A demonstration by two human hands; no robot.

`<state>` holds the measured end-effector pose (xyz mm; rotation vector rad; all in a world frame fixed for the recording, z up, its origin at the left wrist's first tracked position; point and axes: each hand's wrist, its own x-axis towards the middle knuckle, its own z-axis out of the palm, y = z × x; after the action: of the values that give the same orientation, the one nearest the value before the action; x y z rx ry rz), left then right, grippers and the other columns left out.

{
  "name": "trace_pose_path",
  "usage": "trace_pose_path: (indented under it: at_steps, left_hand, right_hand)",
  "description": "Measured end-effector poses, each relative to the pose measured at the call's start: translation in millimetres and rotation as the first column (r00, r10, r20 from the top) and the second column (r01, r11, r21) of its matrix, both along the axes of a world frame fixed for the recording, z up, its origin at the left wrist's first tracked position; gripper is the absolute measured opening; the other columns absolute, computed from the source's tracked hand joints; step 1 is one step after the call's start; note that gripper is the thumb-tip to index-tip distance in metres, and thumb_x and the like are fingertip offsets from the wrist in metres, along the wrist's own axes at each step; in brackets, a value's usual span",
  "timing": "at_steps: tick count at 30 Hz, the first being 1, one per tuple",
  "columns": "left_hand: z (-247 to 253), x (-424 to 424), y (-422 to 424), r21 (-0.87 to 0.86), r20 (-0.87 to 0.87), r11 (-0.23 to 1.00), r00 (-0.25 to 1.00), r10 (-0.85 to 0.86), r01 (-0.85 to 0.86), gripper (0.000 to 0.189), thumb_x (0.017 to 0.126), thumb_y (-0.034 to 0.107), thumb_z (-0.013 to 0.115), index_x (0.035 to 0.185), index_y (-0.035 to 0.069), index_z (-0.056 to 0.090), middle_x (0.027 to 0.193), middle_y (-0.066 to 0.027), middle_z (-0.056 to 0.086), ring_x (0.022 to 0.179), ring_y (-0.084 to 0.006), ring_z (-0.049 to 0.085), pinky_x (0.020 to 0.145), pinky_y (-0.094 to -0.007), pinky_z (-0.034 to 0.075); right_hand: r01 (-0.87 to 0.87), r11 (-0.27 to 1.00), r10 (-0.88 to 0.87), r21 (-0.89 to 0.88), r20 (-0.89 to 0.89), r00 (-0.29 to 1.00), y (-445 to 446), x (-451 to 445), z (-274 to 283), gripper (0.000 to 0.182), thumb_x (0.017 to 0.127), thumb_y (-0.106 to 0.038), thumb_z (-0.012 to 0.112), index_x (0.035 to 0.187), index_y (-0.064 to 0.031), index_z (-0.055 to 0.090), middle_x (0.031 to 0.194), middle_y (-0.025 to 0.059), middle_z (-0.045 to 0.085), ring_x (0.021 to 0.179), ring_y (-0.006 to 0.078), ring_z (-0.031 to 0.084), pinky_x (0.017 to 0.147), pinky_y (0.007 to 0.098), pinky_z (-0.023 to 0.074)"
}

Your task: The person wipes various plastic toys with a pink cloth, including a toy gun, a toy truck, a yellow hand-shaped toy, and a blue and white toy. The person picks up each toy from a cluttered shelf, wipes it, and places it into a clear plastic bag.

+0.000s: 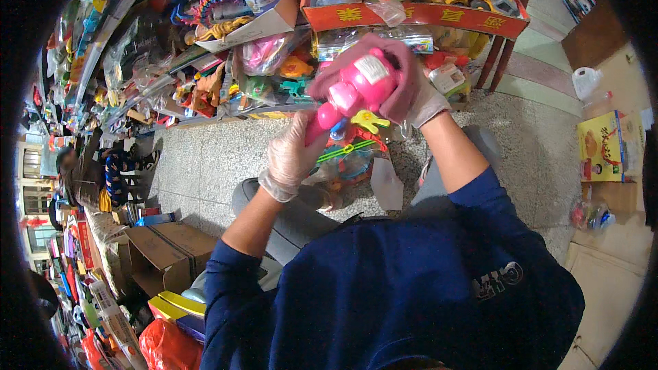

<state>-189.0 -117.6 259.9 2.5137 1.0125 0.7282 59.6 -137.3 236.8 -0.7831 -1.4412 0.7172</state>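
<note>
A glossy pink plastic toy (pixel 360 85) with a rounded head and a white label is held up in front of the lower shelf. My left hand (pixel 293 156), in a clear disposable glove, grips its narrow lower end. Also gloved, my right hand (pixel 429 97) holds a mauve cloth (pixel 378 42) that wraps around the far side of the toy's head. The right fingers are mostly hidden behind the cloth. Just below the toy is a yellow hand-shaped plastic toy (pixel 369 121), above a pile of colourful toys (pixel 344 164) between my legs.
Ahead, a red-edged box (pixel 421 14) of toys stands beside a white carton (pixel 257 28). Packed shelves run along the left. A cardboard box (pixel 169 252) and a red plastic bag (pixel 169 344) lie at left. Another person (pixel 85 180) is farther off. Cabinets (pixel 606 257) border the right.
</note>
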Motion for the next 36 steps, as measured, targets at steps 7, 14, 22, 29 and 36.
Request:
trace_pose_path:
  at_steps: [7,14,22,29,36]
  left_hand:
    - [-32.2,53.9,-2.0,-0.294,-0.063,0.911,0.957,0.284,-0.289,0.043,0.081,0.017,0.060,0.116,0.007,0.037,0.084,-0.0194,0.060,0.074,-0.0370,0.061,0.062,-0.0420,0.047]
    - [-31.5,45.2,-8.9,-0.389,0.092,0.917,0.994,-0.060,0.092,0.034,0.085,0.020,0.056,0.114,0.003,0.051,0.100,-0.0055,0.057,0.088,-0.0162,0.053,0.078,-0.0299,0.044]
    - [14.2,61.7,30.5,-0.680,0.692,0.567,0.662,0.289,0.464,0.064,0.084,0.023,0.059,0.135,0.007,0.025,0.111,-0.0035,0.048,0.093,-0.0111,0.048,0.080,-0.0258,0.041]
    - [0.7,72.4,19.7,-0.637,0.771,0.484,0.501,0.394,0.600,0.051,0.083,0.016,0.061,0.127,0.013,0.036,0.114,-0.0020,0.049,0.102,-0.0139,0.049,0.089,-0.0296,0.040]
    - [6.6,70.3,24.6,-0.553,0.830,0.516,0.378,0.410,0.654,0.041,0.082,0.013,0.057,0.120,0.011,0.042,0.106,-0.0005,0.052,0.097,-0.0140,0.051,0.084,-0.0307,0.044]
  right_hand:
    - [-0.237,0.879,-0.202,-0.414,-0.773,0.601,4.3,-68.0,-31.1,0.026,0.084,-0.030,0.060,0.101,-0.0103,0.056,0.098,-0.0007,0.055,0.089,0.0109,0.051,0.080,0.0269,0.0433]
    - [-0.219,0.768,-0.283,-0.602,-0.625,0.728,-9.3,-57.3,-12.1,0.032,0.077,-0.041,0.066,0.088,-0.0114,0.059,0.077,-0.0032,0.056,0.064,0.0052,0.051,0.058,0.0186,0.0430]
    - [0.284,0.949,-0.303,-0.138,-0.144,0.942,5.8,-60.4,-22.3,0.017,0.078,-0.025,0.065,0.087,-0.0104,0.064,0.080,0.0026,0.063,0.073,0.0088,0.060,0.065,0.0254,0.0474]
    - [0.428,0.840,-0.505,0.333,0.196,0.840,1.4,-47.9,-18.4,0.012,0.081,-0.011,0.059,0.090,-0.0056,0.064,0.089,0.0065,0.063,0.083,0.0218,0.060,0.076,0.0302,0.0477]
    - [0.517,0.822,-0.558,-0.237,-0.156,0.815,-5.4,-46.6,1.2,0.023,0.087,-0.027,0.056,0.094,-0.0059,0.062,0.085,0.0018,0.061,0.077,0.0123,0.056,0.070,0.0269,0.0457]
